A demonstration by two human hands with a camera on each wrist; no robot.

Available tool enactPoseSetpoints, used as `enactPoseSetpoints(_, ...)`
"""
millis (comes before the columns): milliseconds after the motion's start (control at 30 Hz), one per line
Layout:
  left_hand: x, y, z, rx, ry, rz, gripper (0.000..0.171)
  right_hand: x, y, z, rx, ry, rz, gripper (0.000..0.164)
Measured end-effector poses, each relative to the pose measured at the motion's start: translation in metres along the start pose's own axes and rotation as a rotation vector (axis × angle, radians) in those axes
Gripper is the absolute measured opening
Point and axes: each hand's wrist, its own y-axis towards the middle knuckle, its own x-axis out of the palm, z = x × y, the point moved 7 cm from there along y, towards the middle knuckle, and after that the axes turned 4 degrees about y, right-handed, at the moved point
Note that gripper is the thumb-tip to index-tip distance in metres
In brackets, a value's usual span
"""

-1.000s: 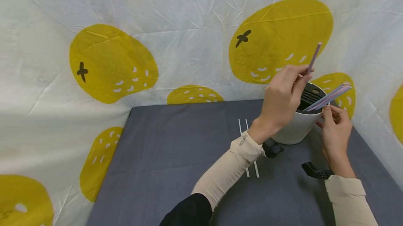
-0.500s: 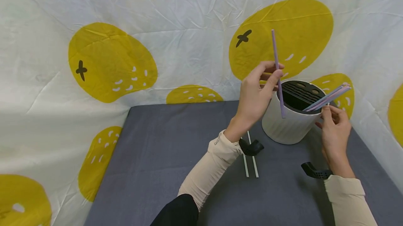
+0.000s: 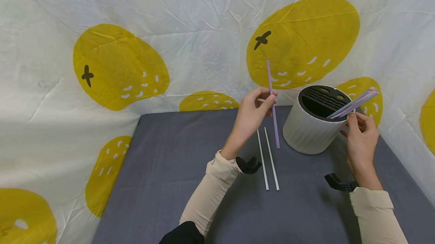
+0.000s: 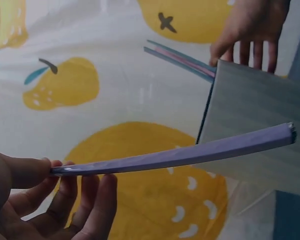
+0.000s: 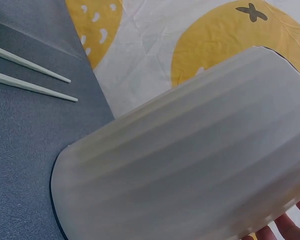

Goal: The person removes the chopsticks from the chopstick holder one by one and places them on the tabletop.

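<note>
In the head view my left hand (image 3: 247, 117) pinches a purple chopstick (image 3: 275, 128) between thumb and fingers. The chopstick stands nearly upright above the table, left of a white ribbed utensil holder (image 3: 309, 136) with a black slotted top. My right hand (image 3: 363, 144) grips that holder's right rim, thumb near the top edge. Several blue and pink chopsticks (image 3: 357, 103) lean out of the holder over its right side. Two white chopsticks (image 3: 271, 159) lie side by side on the table. The left wrist view shows the purple chopstick (image 4: 200, 152) reaching across in front of the holder (image 4: 260, 110).
A dark grey cloth (image 3: 176, 168) covers the table. Behind it hangs a white curtain (image 3: 210, 59) printed with yellow fruit shapes. Each wrist wears a black camera mount, one by the left cuff (image 3: 249, 165) and one by the right (image 3: 341, 183).
My left hand has moved left and down, away from the holder, with the purple chopstick, which now shows its full length. My right hand has stayed at the holder's rim.
</note>
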Motion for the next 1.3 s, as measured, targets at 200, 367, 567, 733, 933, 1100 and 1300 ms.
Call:
enactPoseSetpoints(200, -0.001, -0.011, -0.027, -0.107, -0.039, -0.029, 0.024, 0.0, 0.001, 0.0, -0.006, 0.01, 0.0, 0.021)
enactPoseSetpoints(367, -0.001, -0.021, -0.056, -0.211, -0.078, -0.008, 0.021, 0.0, 0.002, 0.002, -0.013, 0.022, 0.007, 0.019)
enactPoseSetpoints(567, 0.0, -0.032, -0.098, -0.328, -0.104, 0.022, 0.025, -0.001, 0.002, 0.003, -0.015, 0.023, 0.008, 0.02)
enactPoseSetpoints(733, 0.002, -0.042, -0.135, -0.418, -0.115, 0.06, 0.024, 0.0, 0.003, 0.002, -0.009, 0.007, 0.005, 0.023)
enactPoseSetpoints(933, 0.003, -0.055, -0.175, -0.502, -0.106, 0.088, 0.025, 0.0, 0.002, 0.001, -0.009, -0.004, 0.004, 0.026)
enactPoseSetpoints(1100, 0.003, -0.065, -0.2, -0.534, -0.051, 0.114, 0.023, 0.0, 0.002, 0.0, -0.018, -0.002, 0.008, 0.025)
enactPoseSetpoints(1300, 0.003, -0.074, -0.215, -0.516, 0.158, 0.153, 0.021, 0.0, 0.001, 0.0, -0.021, -0.013, 0.009, 0.024)
